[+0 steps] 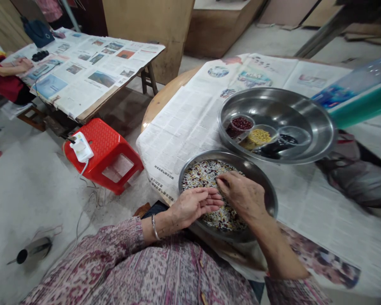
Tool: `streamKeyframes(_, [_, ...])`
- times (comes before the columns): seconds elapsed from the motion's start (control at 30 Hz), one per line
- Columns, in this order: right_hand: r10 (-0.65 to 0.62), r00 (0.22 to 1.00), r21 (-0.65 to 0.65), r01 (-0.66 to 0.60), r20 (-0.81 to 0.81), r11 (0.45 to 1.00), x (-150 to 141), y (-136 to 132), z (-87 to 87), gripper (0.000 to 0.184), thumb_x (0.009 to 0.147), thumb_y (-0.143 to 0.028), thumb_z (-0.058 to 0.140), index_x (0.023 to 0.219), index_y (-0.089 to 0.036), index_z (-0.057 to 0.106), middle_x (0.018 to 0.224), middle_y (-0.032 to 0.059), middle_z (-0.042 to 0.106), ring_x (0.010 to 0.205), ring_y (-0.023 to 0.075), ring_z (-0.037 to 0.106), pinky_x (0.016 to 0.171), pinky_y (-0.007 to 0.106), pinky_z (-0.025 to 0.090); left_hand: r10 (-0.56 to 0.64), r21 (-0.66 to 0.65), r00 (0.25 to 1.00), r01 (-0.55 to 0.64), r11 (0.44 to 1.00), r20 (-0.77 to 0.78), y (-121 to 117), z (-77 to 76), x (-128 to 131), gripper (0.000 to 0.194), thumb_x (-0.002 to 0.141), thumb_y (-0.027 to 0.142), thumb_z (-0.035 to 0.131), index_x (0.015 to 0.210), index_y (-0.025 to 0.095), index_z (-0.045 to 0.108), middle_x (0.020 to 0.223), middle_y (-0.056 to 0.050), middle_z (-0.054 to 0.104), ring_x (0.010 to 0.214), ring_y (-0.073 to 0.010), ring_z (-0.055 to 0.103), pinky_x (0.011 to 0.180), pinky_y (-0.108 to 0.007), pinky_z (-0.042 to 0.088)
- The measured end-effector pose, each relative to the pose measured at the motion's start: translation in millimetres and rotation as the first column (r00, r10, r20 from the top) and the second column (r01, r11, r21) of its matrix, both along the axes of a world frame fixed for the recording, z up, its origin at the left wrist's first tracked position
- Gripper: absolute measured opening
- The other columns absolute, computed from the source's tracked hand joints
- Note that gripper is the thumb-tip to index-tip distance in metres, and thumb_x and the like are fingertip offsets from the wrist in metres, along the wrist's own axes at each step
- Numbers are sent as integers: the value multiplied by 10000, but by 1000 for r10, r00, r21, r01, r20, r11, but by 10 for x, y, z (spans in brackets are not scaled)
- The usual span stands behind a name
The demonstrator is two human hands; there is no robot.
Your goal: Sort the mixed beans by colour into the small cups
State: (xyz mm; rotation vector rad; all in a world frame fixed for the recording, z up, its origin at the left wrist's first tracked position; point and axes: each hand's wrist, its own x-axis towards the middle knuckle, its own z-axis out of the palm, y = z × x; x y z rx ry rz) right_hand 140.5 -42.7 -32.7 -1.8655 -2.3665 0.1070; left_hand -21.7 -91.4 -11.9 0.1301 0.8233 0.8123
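A metal basin (274, 199) in front of me holds mixed white grains and red, yellow and black beans (203, 173). Over its near left part, my left hand (200, 205) is turned palm up, its fingers stretched out and nothing visible on them. My right hand (241, 190) hovers above the mix with thumb and fingers pinched together; whatever they hold is hidden. Behind stands a wider metal basin (317, 123). Inside it are clear cups of red beans (241, 123), yellow beans (259, 136) and black beans (287, 140).
Newspaper (178, 127) covers the round table. A clear plastic wrapper (358, 80) and a green roll (365, 103) lie at the right, near a grey bag (355, 173). On a red stool (101, 140) rests a white power strip (81, 147). Another person's hands (23, 64) are at the far table.
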Motion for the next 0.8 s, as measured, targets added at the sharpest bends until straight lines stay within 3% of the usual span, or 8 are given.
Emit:
streamKeyframes(0.17, [37, 995, 7, -38, 88, 999, -82, 44, 7, 292, 913, -271, 443, 757, -168, 667, 775, 72, 678, 587, 127, 511, 568, 300, 264, 6, -3, 1000, -6, 1000, 12, 7, -4, 6, 207, 950, 98, 463, 954, 74, 669, 871, -98, 692, 788, -128, 669, 896, -314, 486])
streamKeyframes(0.27, [19, 998, 21, -21, 55, 1000, -70, 36, 40, 275, 896, -279, 448, 737, -173, 647, 772, 72, 683, 581, 129, 508, 567, 296, 267, 14, 1, 1000, -14, 1000, 6, 7, -14, 5, 181, 937, 105, 490, 954, 77, 668, 882, -101, 691, 808, -137, 671, 904, -320, 485])
streamKeyframes(0.4, [-108, 987, -38, 104, -120, 994, 29, -18, 110, 227, 844, -334, 505, 753, -210, 673, 771, 40, 705, 611, 139, 562, 562, 274, 314, 38, -11, 999, -38, 999, -6, 1, -12, 8, 176, 940, 141, 507, 989, 84, 666, 927, -111, 690, 853, -152, 671, 902, -321, 485])
streamKeyframes(0.5, [-74, 930, -248, -18, -359, 969, 104, -35, 152, 271, 825, -436, 544, 747, -236, 709, 656, 11, 687, 557, 136, 575, 534, 258, 367, 75, 18, 997, -75, 997, 4, -5, 10, 20, 180, 941, 201, 540, 984, 93, 677, 978, -120, 683, 874, -155, 657, 902, -319, 480])
streamKeyframes(0.57, [-70, 862, -312, -105, -501, 944, 120, -14, 162, 320, 827, -487, 550, 771, -229, 731, 655, 18, 699, 554, 142, 593, 535, 259, 408, 107, 28, 994, -107, 994, -2, -8, 25, 31, 190, 945, 221, 545, 946, 90, 684, 944, -111, 673, 845, -144, 644, 875, -304, 480])
streamKeyframes(0.67, [-114, 827, -252, -34, -550, 967, 71, 69, 148, 310, 837, -456, 557, 836, -210, 745, 760, 42, 740, 631, 160, 639, 610, 277, 466, 121, -3, 992, -121, 993, -31, -7, 37, 45, 169, 935, 184, 551, 884, 83, 677, 830, -72, 641, 727, -102, 607, 752, -242, 466])
streamKeyframes(0.8, [-29, 939, -71, 5, -343, 997, -86, 220, 94, 264, 872, -318, 515, 921, -202, 747, 942, 69, 751, 785, 185, 665, 718, 307, 467, 83, -43, 995, -86, 995, -51, -1, 33, 47, 156, 908, 58, 506, 864, 84, 653, 737, -26, 596, 594, -51, 529, 604, -186, 397])
